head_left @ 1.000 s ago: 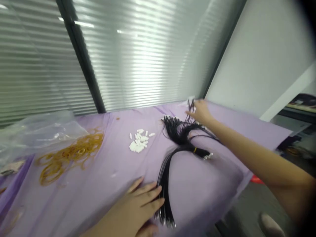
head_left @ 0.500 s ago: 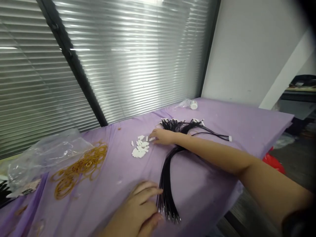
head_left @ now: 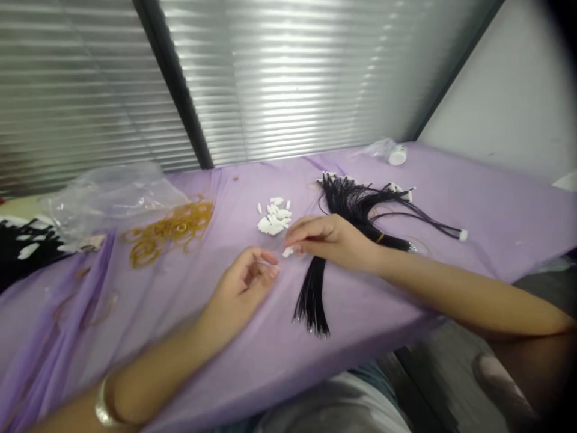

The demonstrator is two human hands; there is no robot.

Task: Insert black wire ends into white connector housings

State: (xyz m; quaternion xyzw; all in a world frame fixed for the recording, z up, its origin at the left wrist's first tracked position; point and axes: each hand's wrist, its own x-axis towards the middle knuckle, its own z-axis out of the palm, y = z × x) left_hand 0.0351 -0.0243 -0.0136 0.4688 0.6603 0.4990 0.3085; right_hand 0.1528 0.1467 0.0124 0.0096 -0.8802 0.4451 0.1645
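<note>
Between the thumb and fingers of my right hand [head_left: 329,237] is a small white plastic connector housing [head_left: 287,252]. Just left of it, my left hand [head_left: 247,276] hovers with curled fingers and a gap between thumb and forefinger; I see nothing in it. Behind both hands lies a pile of loose white connector housings [head_left: 274,221]. A bundle of black wires [head_left: 313,294] with bare metal tips runs out from under my right hand toward the table's front. More black wires [head_left: 345,201] with white connectors at their far ends lie beyond that hand.
Yellow rubber bands [head_left: 175,228] lie in a heap at the left, by a clear plastic bag [head_left: 117,189]. Farther left are more black wires [head_left: 27,252] with white ends. A white roll [head_left: 397,155] sits at the back right. Purple cloth [head_left: 202,373] covers the table.
My right hand has drawn back from the white pile with a housing in its fingers. My left hand has left the wire tips and come up beside it. The view has tilted down.
</note>
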